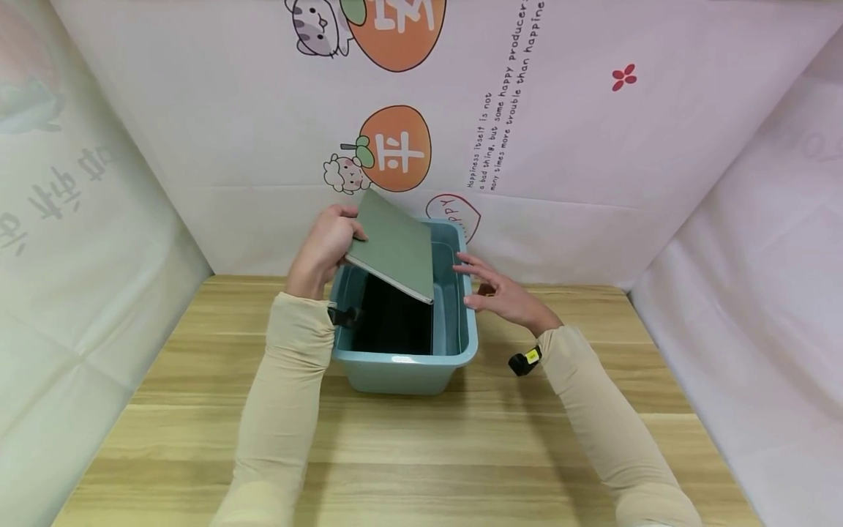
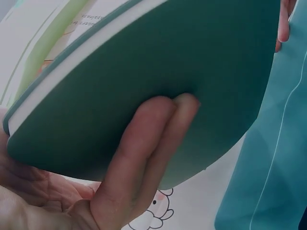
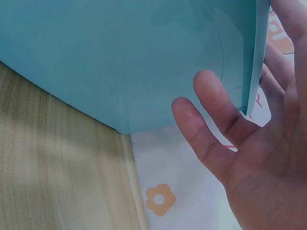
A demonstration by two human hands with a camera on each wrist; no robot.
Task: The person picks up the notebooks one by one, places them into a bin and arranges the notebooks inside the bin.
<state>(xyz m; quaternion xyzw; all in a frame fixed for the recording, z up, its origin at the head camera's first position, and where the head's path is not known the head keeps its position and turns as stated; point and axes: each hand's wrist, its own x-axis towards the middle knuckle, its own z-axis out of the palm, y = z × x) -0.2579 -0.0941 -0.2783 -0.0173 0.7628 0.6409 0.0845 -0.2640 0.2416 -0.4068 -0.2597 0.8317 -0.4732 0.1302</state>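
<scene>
A green notebook [image 1: 395, 245] with white page edges tilts over a blue plastic bin [image 1: 402, 373]. At its left edge my left hand [image 1: 329, 238] grips it, thumb on top. In the left wrist view two fingers [image 2: 144, 148] press against the notebook's green underside. Inside the bin, below the notebook, lies a flat black item [image 1: 395, 322], partly covered from view. My right hand [image 1: 500, 293] is at the bin's right rim, fingers spread and loosely extended. In the right wrist view some fingers [image 3: 206, 139] are outside the bin wall and others reach around the rim.
The bin stands on a wood-grain table [image 1: 395, 454] near its back edge. Behind it rises a white printed cloth [image 1: 560, 146] with cartoon fruit and lettering. More white cloth [image 1: 85, 241] borders the table on the left and right.
</scene>
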